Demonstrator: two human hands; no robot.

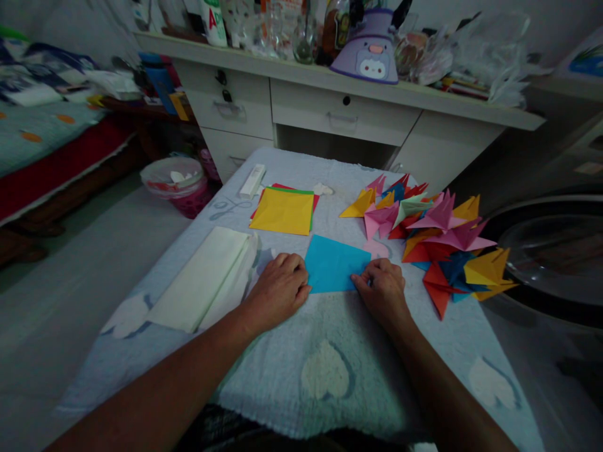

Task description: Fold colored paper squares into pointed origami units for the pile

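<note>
A blue sheet of origami paper (pixel 335 265) lies on the cloth-covered table between my hands. Its left edge is at my left hand (pixel 284 285), whose fingers are curled closed on the paper's lower left side. At the lower right corner, my right hand (pixel 382 284) pinches the sheet between thumb and fingers. Just beyond the blue sheet is a stack of square papers (pixel 282 211), yellow on top with red and green edges showing. A pile of folded paper cranes (pixel 440 229) in several colours spreads to the right of my right hand.
A folded pale paper bag (pixel 202 276) lies left of my left hand, and a small white box (pixel 252 181) is at the table's far left. Behind stands a white drawer desk (pixel 325 113) crowded with bottles. A pink bin (pixel 181 185) is on the floor.
</note>
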